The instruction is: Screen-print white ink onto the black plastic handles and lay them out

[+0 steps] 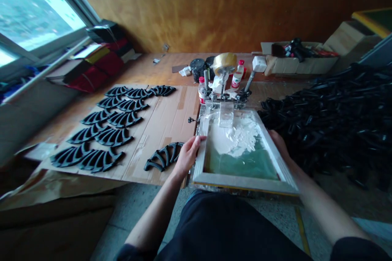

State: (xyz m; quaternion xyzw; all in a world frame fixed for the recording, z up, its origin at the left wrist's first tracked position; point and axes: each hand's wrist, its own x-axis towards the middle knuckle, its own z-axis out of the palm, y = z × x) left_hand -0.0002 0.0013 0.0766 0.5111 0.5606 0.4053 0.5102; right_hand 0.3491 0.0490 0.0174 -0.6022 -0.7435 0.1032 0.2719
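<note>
Two side rails (201,157) of the framed screen (245,184), over the bench (143,65), looked stiff and holdable, its paste-smeared mesh (241,167) likely delicate; the left hand (189,154) pinched one, but whether the right hand (280,145) gripped the other couldn't be told.

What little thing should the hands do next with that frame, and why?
I'd probably steady the frame gently with both hands. The left hand holds its left side, the right hand is at the right side, and a lumpy patch of white paste lies on the green screen, so a jolt might spread it.
</note>
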